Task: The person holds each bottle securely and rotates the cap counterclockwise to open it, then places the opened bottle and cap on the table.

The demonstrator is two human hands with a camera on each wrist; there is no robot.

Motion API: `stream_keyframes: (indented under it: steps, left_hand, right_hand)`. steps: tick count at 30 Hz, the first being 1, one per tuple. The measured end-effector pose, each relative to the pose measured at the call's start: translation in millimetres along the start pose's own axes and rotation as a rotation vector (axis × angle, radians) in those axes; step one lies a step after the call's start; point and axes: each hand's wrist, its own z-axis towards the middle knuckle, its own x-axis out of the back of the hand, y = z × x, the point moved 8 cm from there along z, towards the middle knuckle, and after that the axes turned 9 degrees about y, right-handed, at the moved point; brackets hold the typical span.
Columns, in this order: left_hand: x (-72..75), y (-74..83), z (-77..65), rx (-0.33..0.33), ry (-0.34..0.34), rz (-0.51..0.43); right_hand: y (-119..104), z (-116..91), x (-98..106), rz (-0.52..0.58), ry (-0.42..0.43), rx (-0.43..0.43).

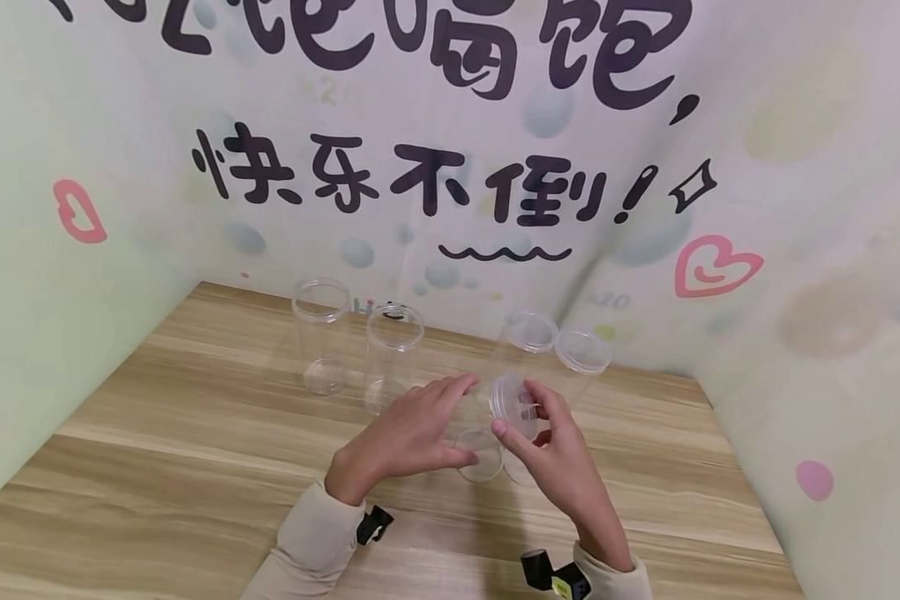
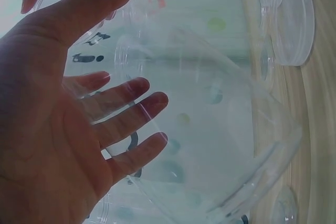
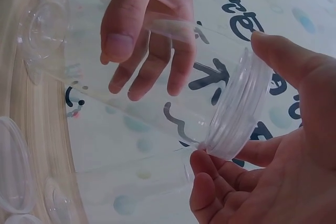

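Gripping lid, right hand | jar tilted | left hand (fingers parted)

Gripped in the right hand: a ridged, translucent lid, with thumb at its upper edge and fingers at the lower. Adjoining the lid, a clear jar, slanting away to the upper left. Down from the top, beside the jar, the left hand, thumb well apart from the rest, contact hard to tell. At lower left, by the wood-grain table, a clear round rim. Behind, black lettering on a pale wall.
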Motion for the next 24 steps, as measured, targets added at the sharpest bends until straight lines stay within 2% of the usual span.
stream_keyframes:
  steps: [13,24]
  left_hand:
    - [-2.5,0.1,-0.9,-0.014,-0.038,-0.013]
    - [-5.1,1.5,-1.9,-0.008,-0.083,-0.023]
  right_hand:
    - [3.9,-1.1,1.9,0.031,-0.047,-0.006]
    - [-1.4,-3.3,5.1,0.026,-0.054,0.116]
